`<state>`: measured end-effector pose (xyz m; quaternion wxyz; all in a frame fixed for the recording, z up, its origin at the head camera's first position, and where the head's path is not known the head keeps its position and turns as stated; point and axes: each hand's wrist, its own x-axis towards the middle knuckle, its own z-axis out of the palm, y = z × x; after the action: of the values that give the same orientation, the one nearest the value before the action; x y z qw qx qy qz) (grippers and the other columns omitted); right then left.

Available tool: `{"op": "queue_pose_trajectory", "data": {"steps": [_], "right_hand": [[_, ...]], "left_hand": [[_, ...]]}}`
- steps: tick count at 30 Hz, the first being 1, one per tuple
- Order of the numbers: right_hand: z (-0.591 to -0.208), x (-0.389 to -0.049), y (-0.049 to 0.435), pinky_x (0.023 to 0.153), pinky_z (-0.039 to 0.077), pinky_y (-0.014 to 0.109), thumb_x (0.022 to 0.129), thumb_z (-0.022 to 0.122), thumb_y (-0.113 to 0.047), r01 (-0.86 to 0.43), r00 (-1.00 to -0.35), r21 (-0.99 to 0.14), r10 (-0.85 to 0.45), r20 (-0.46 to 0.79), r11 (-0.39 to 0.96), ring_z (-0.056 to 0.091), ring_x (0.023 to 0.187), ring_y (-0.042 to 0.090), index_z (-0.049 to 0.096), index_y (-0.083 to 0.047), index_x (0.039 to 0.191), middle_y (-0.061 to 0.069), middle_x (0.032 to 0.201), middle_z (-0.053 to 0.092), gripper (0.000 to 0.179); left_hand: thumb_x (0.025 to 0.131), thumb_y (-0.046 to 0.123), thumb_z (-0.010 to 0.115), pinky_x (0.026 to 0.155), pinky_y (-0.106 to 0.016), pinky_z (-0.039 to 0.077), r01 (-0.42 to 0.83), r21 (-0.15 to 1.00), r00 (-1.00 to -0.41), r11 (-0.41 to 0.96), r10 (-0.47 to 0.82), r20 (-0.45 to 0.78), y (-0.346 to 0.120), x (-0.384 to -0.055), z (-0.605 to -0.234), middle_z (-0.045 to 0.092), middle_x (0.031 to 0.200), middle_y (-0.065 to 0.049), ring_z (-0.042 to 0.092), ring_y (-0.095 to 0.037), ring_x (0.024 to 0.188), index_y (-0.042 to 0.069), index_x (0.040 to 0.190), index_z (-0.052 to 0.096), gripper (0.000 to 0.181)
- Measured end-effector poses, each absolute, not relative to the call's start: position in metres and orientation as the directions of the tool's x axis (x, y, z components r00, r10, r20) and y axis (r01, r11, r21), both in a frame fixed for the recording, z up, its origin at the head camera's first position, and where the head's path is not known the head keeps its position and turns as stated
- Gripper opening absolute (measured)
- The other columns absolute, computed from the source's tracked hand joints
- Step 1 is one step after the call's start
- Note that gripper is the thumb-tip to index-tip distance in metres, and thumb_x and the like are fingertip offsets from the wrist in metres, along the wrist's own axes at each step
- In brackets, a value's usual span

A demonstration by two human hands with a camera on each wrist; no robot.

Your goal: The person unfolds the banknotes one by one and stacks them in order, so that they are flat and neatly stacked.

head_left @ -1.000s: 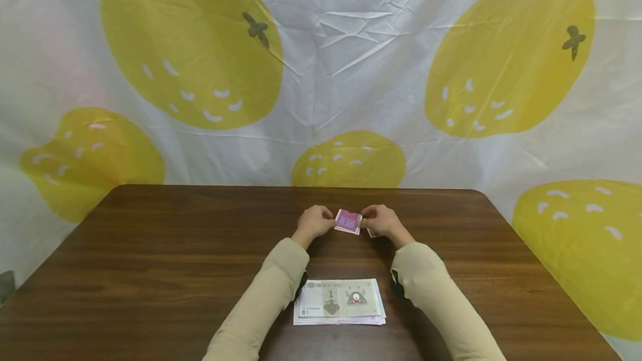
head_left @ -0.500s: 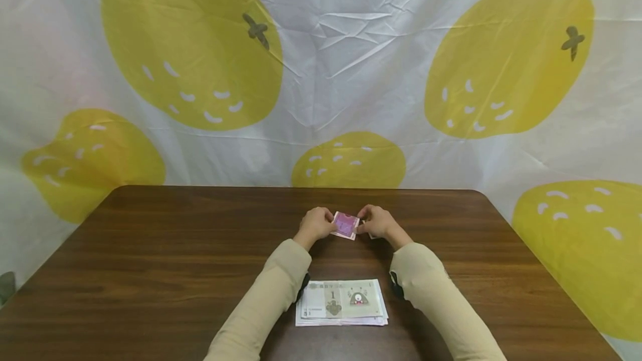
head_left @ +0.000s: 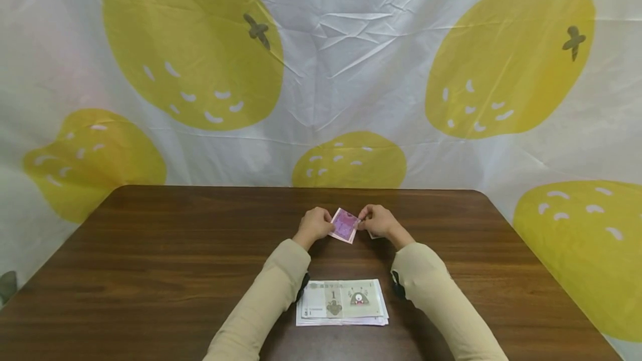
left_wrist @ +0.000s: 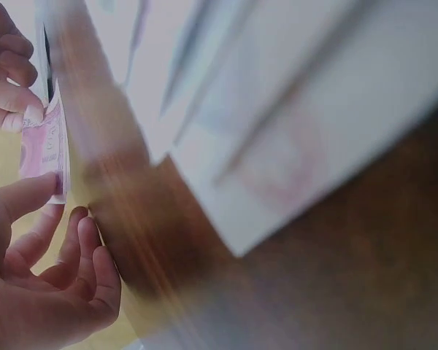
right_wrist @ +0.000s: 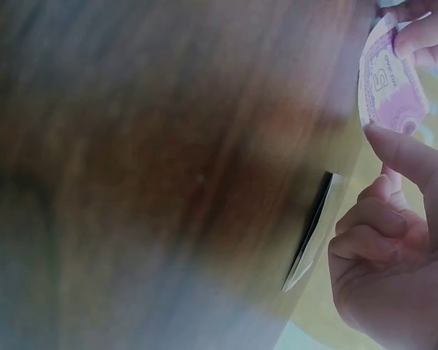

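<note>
Both hands are close together over the far part of the table. Between them is a small purple banknote (head_left: pixel 344 225), printed with a large 5 in the right wrist view (right_wrist: pixel 388 80), with pale edges showing beneath it. My left hand (head_left: pixel 314 224) pinches its left side between thumb and fingers. At its right edge, my right hand (head_left: pixel 380 220) pinches with thumb and forefinger, the other fingers curled in. Partly hidden under the right hand, a small pale stack of paper (right_wrist: pixel 314 237) lies on the table.
A pile of larger notes (head_left: pixel 343 302), a greenish one marked 1 on top, lies between the forearms near the front of the brown wooden table (head_left: pixel 175 272). Behind the table hangs a white cloth (head_left: pixel 346 71) with yellow fruit prints.
The purple banknote has shifted slightly left and toward the person, and is now turned more askew. Both hands stay nearly in place, still holding it.
</note>
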<state>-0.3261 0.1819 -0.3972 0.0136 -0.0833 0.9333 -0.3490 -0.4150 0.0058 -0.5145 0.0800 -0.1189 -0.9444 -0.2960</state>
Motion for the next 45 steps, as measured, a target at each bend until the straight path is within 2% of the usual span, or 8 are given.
{"op": "queue_pose_trajectory", "data": {"steps": [7, 15, 18, 22, 26, 35, 40, 45], "right_hand": [[-0.396, -0.326, 0.184, 0.052, 0.035, 0.025, 0.069, 0.068, -0.008, -0.143, -0.986, -0.709, -0.163, 0.040, 0.691, 0.043, 0.056, 0.013, 0.056, -0.003, 0.079, 0.000, 0.061, 0.047, 0.016], [-0.392, -0.323, 0.188, 0.051, 0.035, 0.023, 0.073, 0.066, -0.008, -0.147, -0.984, -0.794, -0.170, 0.055, 0.589, 0.043, 0.056, 0.012, 0.057, 0.003, 0.085, 0.002, 0.065, 0.048, 0.019], [-0.391, -0.322, 0.189, 0.051, 0.036, 0.022, 0.076, 0.066, -0.011, -0.137, -0.984, -0.825, -0.172, 0.050, 0.548, 0.044, 0.058, 0.012, 0.057, 0.004, 0.088, 0.002, 0.067, 0.049, 0.022], [-0.392, -0.319, 0.189, 0.049, 0.035, 0.021, 0.079, 0.065, -0.014, -0.135, -0.978, -0.851, -0.205, 0.033, 0.508, 0.044, 0.057, 0.011, 0.060, 0.007, 0.088, 0.003, 0.066, 0.051, 0.023], [-0.392, -0.312, 0.189, 0.050, 0.035, 0.022, 0.080, 0.063, -0.017, -0.145, -0.969, -0.858, -0.246, 0.023, 0.493, 0.042, 0.057, 0.009, 0.064, 0.006, 0.089, 0.006, 0.069, 0.055, 0.024], [-0.386, -0.297, 0.188, 0.052, 0.035, 0.026, 0.082, 0.061, -0.020, -0.140, -0.965, -0.881, -0.263, 0.018, 0.452, 0.041, 0.058, 0.011, 0.065, 0.001, 0.089, 0.002, 0.067, 0.050, 0.022], [-0.383, -0.292, 0.188, 0.052, 0.034, 0.026, 0.082, 0.061, -0.021, -0.152, -0.963, -0.890, -0.269, 0.034, 0.430, 0.040, 0.059, 0.012, 0.065, 0.001, 0.090, 0.000, 0.067, 0.048, 0.024], [-0.372, -0.279, 0.187, 0.060, 0.040, 0.034, 0.083, 0.060, -0.020, -0.189, -0.956, -0.883, -0.285, 0.066, 0.431, 0.044, 0.068, 0.014, 0.064, 0.003, 0.091, 0.002, 0.077, 0.055, 0.024]], "left_hand": [[0.064, 0.036, 0.070, 0.052, -0.032, 0.037, 0.316, 0.611, -0.947, 0.726, 0.207, 0.245, 0.002, -0.445, -0.546, 0.053, 0.065, 0.007, 0.047, -0.015, 0.060, 0.023, 0.063, 0.059, 0.017], [0.070, 0.025, 0.072, 0.061, -0.032, 0.043, 0.224, 0.784, -0.966, 0.579, 0.238, 0.101, -0.004, -0.364, -0.445, 0.060, 0.074, -0.003, 0.054, -0.019, 0.069, 0.010, 0.073, 0.065, 0.016], [0.072, 0.029, 0.072, 0.055, -0.030, 0.044, 0.236, 0.837, -0.963, 0.494, 0.236, 0.132, -0.006, -0.395, -0.479, 0.060, 0.073, -0.003, 0.056, -0.017, 0.063, 0.011, 0.074, 0.065, 0.020], [0.068, 0.035, 0.074, 0.052, -0.032, 0.046, 0.211, 0.883, -0.968, 0.419, 0.217, 0.129, -0.006, -0.473, -0.562, 0.062, 0.075, -0.002, 0.059, -0.018, 0.061, 0.013, 0.079, 0.065, 0.027], [0.062, 0.043, 0.076, 0.053, -0.031, 0.047, 0.240, 0.920, -0.956, 0.309, 0.239, 0.169, -0.010, -0.491, -0.581, 0.063, 0.072, -0.001, 0.059, -0.016, 0.059, 0.016, 0.079, 0.064, 0.034], [0.075, 0.019, 0.071, 0.058, -0.032, 0.046, 0.190, 0.956, -0.967, 0.224, 0.213, 0.142, -0.017, -0.343, -0.432, 0.062, 0.070, -0.008, 0.056, -0.020, 0.060, 0.003, 0.081, 0.062, 0.020], [0.077, 0.012, 0.067, 0.060, -0.033, 0.046, 0.184, 0.964, -0.967, 0.193, 0.213, 0.142, -0.018, -0.307, -0.397, 0.060, 0.067, -0.010, 0.054, -0.018, 0.058, -0.002, 0.082, 0.058, 0.018], [0.078, 0.004, 0.065, 0.063, -0.037, 0.046, 0.191, 0.961, -0.970, 0.200, 0.190, 0.153, -0.018, -0.288, -0.381, 0.060, 0.070, -0.012, 0.055, -0.022, 0.061, -0.002, 0.117, 0.045, 0.044]]}}
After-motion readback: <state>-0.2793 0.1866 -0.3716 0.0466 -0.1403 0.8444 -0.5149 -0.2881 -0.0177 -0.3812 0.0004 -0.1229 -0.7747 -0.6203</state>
